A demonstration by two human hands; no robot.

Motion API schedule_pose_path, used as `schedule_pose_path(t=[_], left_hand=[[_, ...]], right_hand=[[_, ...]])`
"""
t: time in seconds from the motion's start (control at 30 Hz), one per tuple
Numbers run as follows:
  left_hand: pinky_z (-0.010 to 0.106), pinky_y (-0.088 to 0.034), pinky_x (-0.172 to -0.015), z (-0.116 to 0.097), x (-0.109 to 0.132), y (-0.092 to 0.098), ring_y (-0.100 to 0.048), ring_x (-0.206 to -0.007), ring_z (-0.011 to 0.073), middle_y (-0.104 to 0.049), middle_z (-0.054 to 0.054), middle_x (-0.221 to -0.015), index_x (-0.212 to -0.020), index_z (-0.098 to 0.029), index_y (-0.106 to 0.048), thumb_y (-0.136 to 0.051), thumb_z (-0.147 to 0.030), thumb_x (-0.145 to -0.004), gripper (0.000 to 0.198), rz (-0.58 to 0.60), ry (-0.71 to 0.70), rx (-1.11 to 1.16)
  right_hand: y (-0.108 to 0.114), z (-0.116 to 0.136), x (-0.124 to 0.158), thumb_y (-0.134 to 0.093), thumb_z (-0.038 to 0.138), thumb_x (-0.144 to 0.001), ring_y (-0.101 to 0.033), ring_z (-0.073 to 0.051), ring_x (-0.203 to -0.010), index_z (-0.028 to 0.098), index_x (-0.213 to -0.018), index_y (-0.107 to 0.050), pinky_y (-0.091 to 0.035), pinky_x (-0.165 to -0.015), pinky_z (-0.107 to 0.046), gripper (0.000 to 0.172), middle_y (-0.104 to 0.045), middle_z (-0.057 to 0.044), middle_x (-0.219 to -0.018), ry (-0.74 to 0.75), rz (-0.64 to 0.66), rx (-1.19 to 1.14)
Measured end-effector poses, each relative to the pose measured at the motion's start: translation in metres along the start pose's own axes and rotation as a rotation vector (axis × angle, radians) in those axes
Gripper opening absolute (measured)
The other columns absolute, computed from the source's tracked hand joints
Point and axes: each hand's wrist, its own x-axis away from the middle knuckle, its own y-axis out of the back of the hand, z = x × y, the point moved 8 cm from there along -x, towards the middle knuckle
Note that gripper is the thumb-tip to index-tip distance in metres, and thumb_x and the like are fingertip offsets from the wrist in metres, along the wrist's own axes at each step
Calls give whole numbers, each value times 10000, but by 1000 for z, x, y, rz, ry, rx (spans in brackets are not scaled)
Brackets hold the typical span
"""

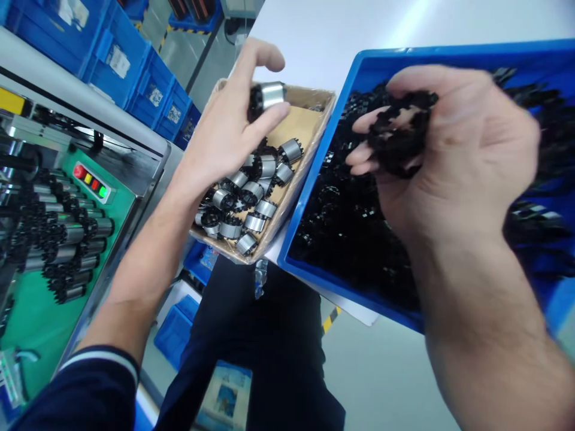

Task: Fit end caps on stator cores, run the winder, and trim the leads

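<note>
1. Here, the left hand point(220, 126) holds a short, round silver metal piece with a black toothed end point(272, 96). Its grip is narrow, with the thumb against the piece and the pointing finger lifted above it.
2. That piece is up over an open brown cardboard box with see-through plastic on its edges point(305, 123).
3. Inside the box, many silver metal rings with black toothed ends point(256, 193) lie in a messy heap, with some brown bottom showing.
4. The right hand point(471, 137) has its grip curled around a black ring with teeth point(399, 134), a bit blurry, over a big blue plastic bin point(322, 152).
5. Lots of small, shiny black pieces point(350, 227) are spread all through the bin.
6. The box and bin sit just beside each other on a white table point(323, 36).
7. At the left, silver and black parts point(67, 233) crowd together on a flat green surface point(40, 311).
8. Above them is a row of blue plastic bins point(139, 60) with white labels.
</note>
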Motion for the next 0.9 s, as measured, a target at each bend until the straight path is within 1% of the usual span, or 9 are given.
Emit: schedule_pose_path(t=[0.07, 0.13, 0.27, 0.37, 0.43, 0.57, 0.7, 0.83, 0.9], left_hand=[[511, -614, -1174, -2, -33, -11, -777, -1246, 363, -738, 63, -1099, -1459, -251, -814, -784, -503, -1217, 352, 111, -188, -380], [654, -578, -1285, 11, -60, -20, -773, -1405, 457, -735, 69, -1099, -1282, -214, -856, -901, -427, -1099, 284, 166, -215, -608], [679, -634, -1321, 27, -79, -20, -762, -1443, 505, -757, 100, -994, -942, -237, -856, -1121, -416, -861, 330, 197, -119, -481], [651, -604, -1229, 10, -55, -6, -806, -1468, 392, -761, 83, -1216, -1495, -92, -797, -525, -469, -1243, 529, 129, -79, -174], [518, -586, -1120, 0, -29, -3, -820, -1420, 286, -704, 61, -1308, -1675, -107, -629, -280, -310, -1204, 621, 105, -2, 29], [174, -561, -745, 2, 26, -14, -787, -938, 131, -748, 22, -1069, -1311, -199, -695, -717, -258, -1153, 169, -56, 212, 484], [236, -393, -474, 10, 62, -50, -567, -491, 127, -707, -2, -759, -1468, -191, -800, -594, -868, -1277, 732, -15, 313, 512], [218, -305, -501, -3, 80, -63, -434, -489, 113, -544, -36, -659, -1612, -164, -801, -251, -1022, -1262, 1077, -28, 190, 395], [251, -462, -606, -9, 85, -64, -579, -629, 160, -644, 11, -808, -1659, -222, -804, -277, -1002, -1269, 1018, 2, 167, 327]], right_hand=[[1, -16, -6, -1217, 735, -808, -812, -126, -621, 365, -1072, -1030, -666, -522, -175, 491, -926, 13, -945, -66, -4, -120], [1, -31, -9, -1235, 717, -783, -839, -133, -648, 340, -1072, -992, -687, -562, -172, 534, -929, 21, -938, -87, 28, -169], [-1, -48, -5, -1253, 572, -817, -950, -205, -919, 331, -1135, -872, -812, -806, -288, 551, -963, 22, -1132, -139, 125, -174], [-6, -42, 1, -1242, 582, -835, -927, -209, -858, 321, -1068, -827, -831, -795, -351, 543, -979, -1, -1200, -175, 181, -181], [-14, -34, 5, -1241, 624, -818, -845, -186, -687, 320, -979, -807, -807, -687, -380, 554, -993, -10, -1219, -180, 230, -175], [-29, -20, 13, -1250, 630, -783, -729, -168, -540, 317, -868, -792, -713, -534, -415, 561, -1001, -16, -1274, -115, 305, -227], [-28, -18, 18, -1242, 512, -839, -859, -213, -739, 317, -898, -876, -773, -714, -417, 418, -993, -22, -1305, -80, 279, -236], [-23, -17, 18, -1260, 402, -793, -862, -252, -802, 419, -1177, -981, -764, -745, -453, 475, -982, 8, -1362, -62, 245, -121], [-24, -16, 17, -1273, 336, -738, -889, -311, -889, 484, -1274, -987, -789, -798, -507, 625, -979, 21, -1355, -79, 269, -63]])
